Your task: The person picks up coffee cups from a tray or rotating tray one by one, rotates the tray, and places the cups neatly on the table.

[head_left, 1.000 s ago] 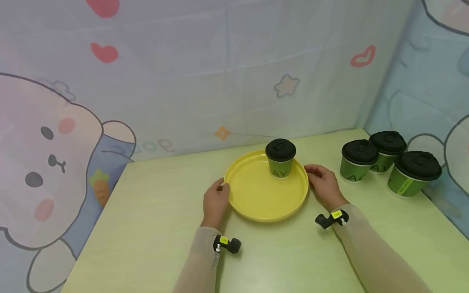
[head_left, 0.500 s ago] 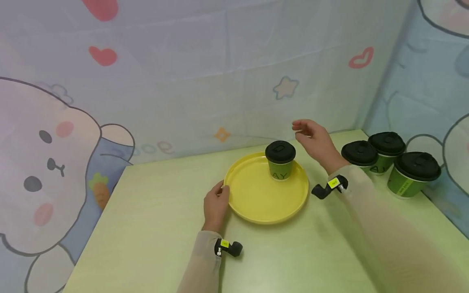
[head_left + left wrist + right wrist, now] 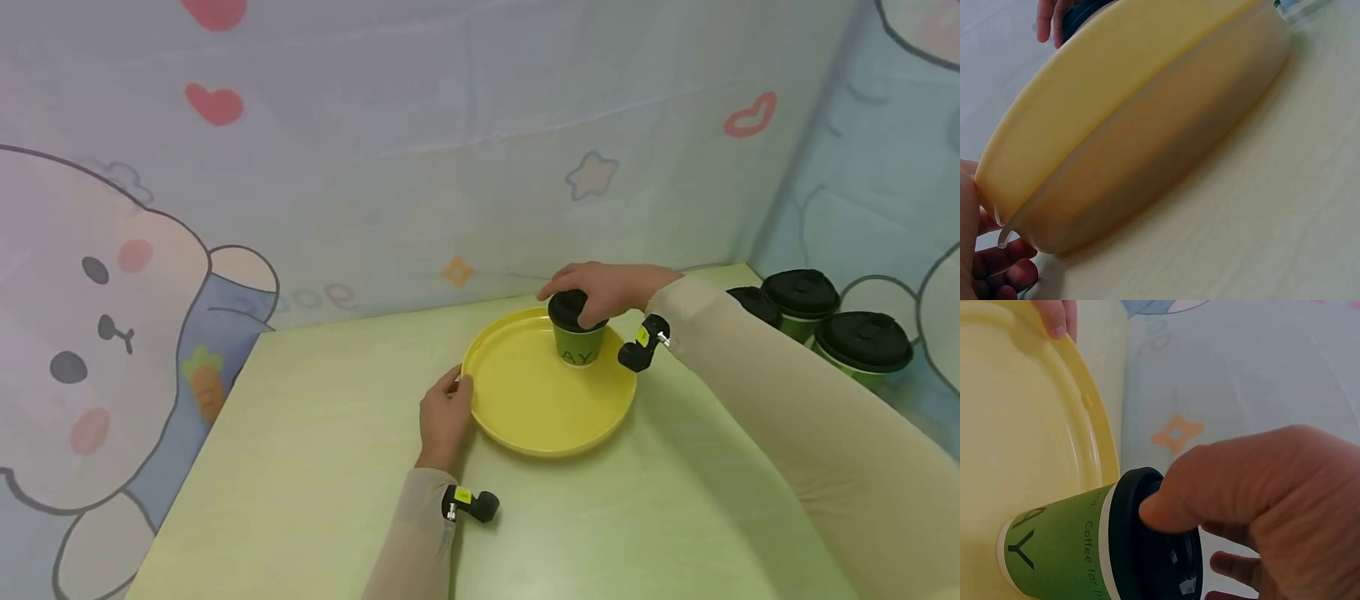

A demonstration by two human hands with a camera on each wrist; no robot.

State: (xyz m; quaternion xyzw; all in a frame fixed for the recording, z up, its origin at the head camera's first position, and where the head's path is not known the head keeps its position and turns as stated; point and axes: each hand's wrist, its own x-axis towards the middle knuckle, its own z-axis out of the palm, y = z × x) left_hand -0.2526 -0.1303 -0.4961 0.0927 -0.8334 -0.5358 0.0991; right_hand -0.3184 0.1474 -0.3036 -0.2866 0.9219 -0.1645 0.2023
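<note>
A round yellow tray (image 3: 551, 408) lies on the table and carries one green paper coffee cup (image 3: 577, 350) with a black lid (image 3: 1147, 550). My left hand (image 3: 444, 417) grips the tray's left rim, its thumb at the rim and fingers curled below it in the left wrist view. Over the cup reaches my right hand (image 3: 600, 287). In the right wrist view its thumb (image 3: 1169, 509) lies over the lid, while the other fingers hang spread beyond the far side. Whether the thumb presses on the lid, I cannot tell.
Several more lidded green cups stand at the table's right end, among them one with a large black lid (image 3: 862, 342); my right sleeve (image 3: 787, 417) partly covers them. A cartoon-printed cloth wall (image 3: 360, 167) rises behind the table (image 3: 315, 467).
My right hand has let go of the tray's right rim, risen, and swung left over the cup on the tray. The left hand has kept its hold; tray and cup have not moved.
</note>
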